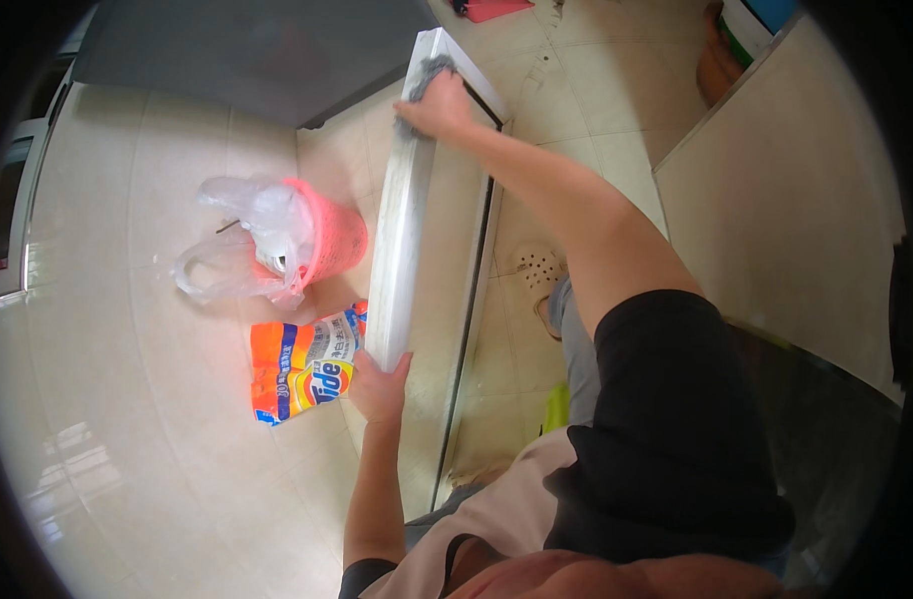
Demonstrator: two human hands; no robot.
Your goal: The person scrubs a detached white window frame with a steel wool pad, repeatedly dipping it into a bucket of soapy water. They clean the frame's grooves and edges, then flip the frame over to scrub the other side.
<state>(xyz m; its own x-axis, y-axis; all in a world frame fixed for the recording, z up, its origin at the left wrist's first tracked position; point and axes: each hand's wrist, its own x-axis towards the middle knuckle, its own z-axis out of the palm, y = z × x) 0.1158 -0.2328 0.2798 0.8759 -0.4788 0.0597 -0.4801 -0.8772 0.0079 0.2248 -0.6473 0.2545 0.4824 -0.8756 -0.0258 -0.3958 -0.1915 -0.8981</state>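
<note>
A long white framed panel (400, 247), with a pane in its side, stands on edge on the tiled floor before me. My right hand (441, 105) presses a grey cloth or scouring pad (432, 75) against its narrow top face near the far end. My left hand (382, 382) grips the near end of that white edge, thumb and fingers on either side. Left of the panel lies an orange Tide detergent bag (307, 367), close by my left hand. Beyond the bag, a pink plastic basket (337, 232) holds clear plastic bags (254, 210) and other refuse.
A dark grey cabinet or appliance (262, 60) stands at the upper left. Pale tiled wall (90, 247) runs along the left. A beige clog (539, 269) is on my foot, right of the panel. A pink dustpan-like thing (498, 9) lies at the top.
</note>
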